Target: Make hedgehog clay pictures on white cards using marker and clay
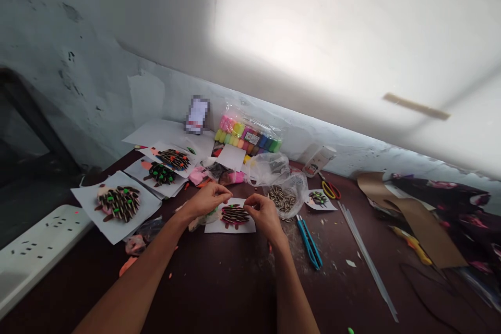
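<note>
The seed figure (pixel 234 214) lies between the two hands, on a white card (pixel 212 227) just below their fingertips. Its back is a rounded mound of dark, pale-edged seeds, overlapping lengthwise; pinkish-red material shows among them, and two small brown lobes project from its near edge. The left hand (pixel 209 199), beyond the card's left part, has thumb and fingers drawn nearly together; the right hand (pixel 264 214), at the figure's right end, is similarly pinched. Whether either grips anything, or touches the seeds, cannot be told. Just beyond the right hand, to its right, is a clear bag of striped seeds (pixel 282 199); farther right lies a blue tool (pixel 308 242). Well left of the left hand rests a larger seed figure with green spots (pixel 119 202).
</note>
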Demonstrator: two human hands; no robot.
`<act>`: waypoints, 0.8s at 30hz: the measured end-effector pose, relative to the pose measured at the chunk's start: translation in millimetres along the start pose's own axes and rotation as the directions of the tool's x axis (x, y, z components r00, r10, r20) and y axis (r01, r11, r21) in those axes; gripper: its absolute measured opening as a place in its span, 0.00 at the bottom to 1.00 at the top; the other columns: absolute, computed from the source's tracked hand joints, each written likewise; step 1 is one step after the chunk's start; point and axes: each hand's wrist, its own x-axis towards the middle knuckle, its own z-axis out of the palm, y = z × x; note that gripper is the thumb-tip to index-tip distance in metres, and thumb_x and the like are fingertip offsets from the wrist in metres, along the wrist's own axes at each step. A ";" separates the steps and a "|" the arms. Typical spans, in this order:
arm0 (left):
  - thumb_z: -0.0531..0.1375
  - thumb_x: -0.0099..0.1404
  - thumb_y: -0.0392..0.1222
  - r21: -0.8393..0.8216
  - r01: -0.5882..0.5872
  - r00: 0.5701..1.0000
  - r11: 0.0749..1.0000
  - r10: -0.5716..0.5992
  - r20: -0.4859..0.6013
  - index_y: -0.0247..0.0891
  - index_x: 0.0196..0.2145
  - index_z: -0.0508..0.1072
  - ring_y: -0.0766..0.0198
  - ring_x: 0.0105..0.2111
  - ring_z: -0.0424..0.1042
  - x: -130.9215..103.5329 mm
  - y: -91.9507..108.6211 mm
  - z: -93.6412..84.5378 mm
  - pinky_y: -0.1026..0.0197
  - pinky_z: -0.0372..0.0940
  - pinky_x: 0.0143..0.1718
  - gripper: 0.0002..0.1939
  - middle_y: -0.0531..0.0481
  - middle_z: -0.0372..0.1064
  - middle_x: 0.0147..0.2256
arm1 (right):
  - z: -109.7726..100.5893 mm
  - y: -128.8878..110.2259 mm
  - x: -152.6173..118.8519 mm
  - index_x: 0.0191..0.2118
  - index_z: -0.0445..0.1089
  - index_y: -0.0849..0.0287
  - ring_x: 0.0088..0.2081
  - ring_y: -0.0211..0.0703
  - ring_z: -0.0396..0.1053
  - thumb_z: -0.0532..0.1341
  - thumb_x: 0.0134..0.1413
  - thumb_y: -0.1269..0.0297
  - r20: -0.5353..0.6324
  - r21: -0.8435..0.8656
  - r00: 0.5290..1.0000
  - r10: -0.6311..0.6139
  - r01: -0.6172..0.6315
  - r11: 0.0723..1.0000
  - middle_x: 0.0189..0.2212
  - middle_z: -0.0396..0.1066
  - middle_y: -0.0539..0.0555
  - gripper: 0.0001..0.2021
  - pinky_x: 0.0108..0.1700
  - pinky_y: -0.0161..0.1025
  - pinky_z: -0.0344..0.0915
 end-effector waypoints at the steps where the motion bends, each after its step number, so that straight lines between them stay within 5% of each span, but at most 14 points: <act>1: 0.60 0.52 0.52 -0.011 0.010 1.000 1.000 -0.010 -0.002 0.35 0.29 0.80 0.56 0.34 0.73 0.0 -0.2 1.1 0.61 0.64 0.36 0.18 0.45 0.78 0.31 | -0.3 -0.3 -0.1 0.25 0.76 0.56 0.23 0.36 0.64 0.63 0.42 0.69 -0.015 -0.026 1.000 -0.012 0.011 1.000 0.22 0.73 0.47 0.04 0.28 0.33 0.56; 9: 0.60 0.50 0.47 -0.060 0.026 0.999 0.998 -0.024 0.030 0.36 0.35 0.81 0.52 0.44 0.75 -1.4 -2.5 8.9 0.59 0.67 0.43 0.18 0.44 0.79 0.41 | 4.5 5.0 -0.8 0.27 0.78 0.53 0.25 0.38 0.66 0.63 0.43 0.72 -0.036 -0.098 0.999 -0.016 0.012 0.995 0.24 0.76 0.47 0.07 0.29 0.33 0.56; 18: 0.60 0.51 0.45 -0.113 0.030 0.998 0.993 -0.023 0.067 0.35 0.38 0.80 0.54 0.38 0.77 -2.3 -6.5 12.2 0.61 0.68 0.34 0.18 0.44 0.79 0.36 | 9.2 3.5 -3.4 0.25 0.77 0.53 0.29 0.40 0.66 0.65 0.45 0.72 -0.060 -0.202 0.998 -0.024 0.011 0.979 0.26 0.74 0.50 0.06 0.32 0.35 0.54; 24: 0.60 0.51 0.46 -0.105 0.051 0.996 0.993 -0.043 0.077 0.35 0.39 0.80 0.54 0.38 0.77 -3.5 -3.0 11.7 0.60 0.69 0.36 0.20 0.42 0.78 0.42 | 10.3 3.5 -3.8 0.27 0.77 0.54 0.32 0.42 0.69 0.64 0.48 0.72 -0.025 -0.229 0.999 -0.032 0.026 0.973 0.29 0.74 0.51 0.06 0.35 0.36 0.56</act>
